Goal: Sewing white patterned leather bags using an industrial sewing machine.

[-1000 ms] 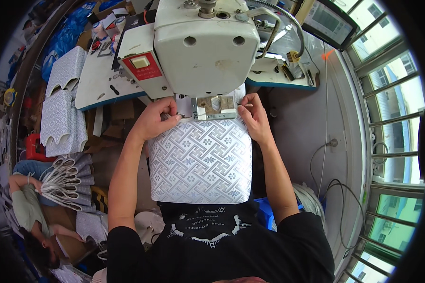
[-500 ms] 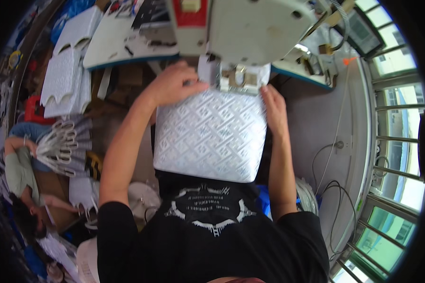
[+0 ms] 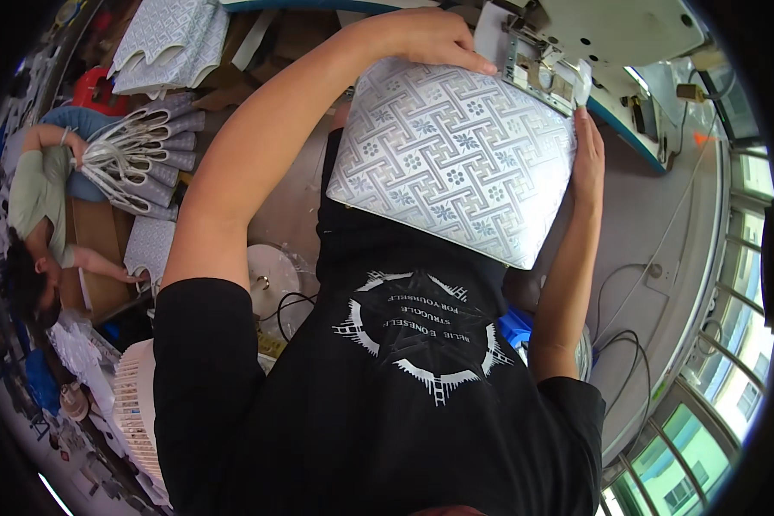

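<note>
A silver-grey panel [image 3: 456,163] with a woven-lattice and flower print lies over my lap, its top edge at the plate of a sewing machine [image 3: 619,30]. My left hand [image 3: 443,41] is closed over the panel's upper left edge, thumb pressed along it and other fingers partly hidden. At the upper right side my right hand [image 3: 587,155] grips the panel's edge, its thumb out of sight. Between the two hands sits a metal guide [image 3: 537,73] on the machine bed, with a piece of white material [image 3: 583,82] sticking up beside it.
Similar panels with scalloped edges [image 3: 168,43] are stacked at the upper left. A seated co-worker [image 3: 39,189] holds a bunch of grey pieces with white loops [image 3: 138,159]. A light-coloured fan [image 3: 136,404] stands by my left elbow; barred windows [image 3: 697,464] line the right.
The view has shifted and turned, so the machine now appears higher and farther right. The panel slopes more steeply down to the right. Both hands stay at its edges.
</note>
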### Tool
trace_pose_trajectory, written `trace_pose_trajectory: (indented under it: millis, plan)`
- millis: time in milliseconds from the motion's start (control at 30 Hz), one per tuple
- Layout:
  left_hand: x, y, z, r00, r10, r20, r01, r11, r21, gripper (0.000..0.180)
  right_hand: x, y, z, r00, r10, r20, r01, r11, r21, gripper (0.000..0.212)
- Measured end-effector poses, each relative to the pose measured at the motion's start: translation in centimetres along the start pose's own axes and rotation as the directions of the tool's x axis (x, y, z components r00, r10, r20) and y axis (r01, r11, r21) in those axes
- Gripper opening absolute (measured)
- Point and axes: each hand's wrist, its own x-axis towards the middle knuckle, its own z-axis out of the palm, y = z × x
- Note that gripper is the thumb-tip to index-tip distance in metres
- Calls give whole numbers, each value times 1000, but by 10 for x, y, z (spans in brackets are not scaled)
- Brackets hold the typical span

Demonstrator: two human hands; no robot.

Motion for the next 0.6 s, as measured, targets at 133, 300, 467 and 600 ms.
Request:
trace_pose_trajectory:
  millis: [133,300,467,600]
  plan:
    - [7,-20,10,997,54,-58,-53,999,9,64,8,19,-5,1000,-13,-3,13,997,72,46]
    - [7,-22,11,999,32,-40,-28,995,91,60,0,4,8,999,-49,22,48,997,62,46]
    - [14,-31,25,973,142,-183,-139,990,32,64,-6,-7,7,999,-5,49,2,999,43,47]
    - [14,-30,24,977,135,-165,-130,991,40,64,-4,-3,4,998,8,62,-11,999,48,48]
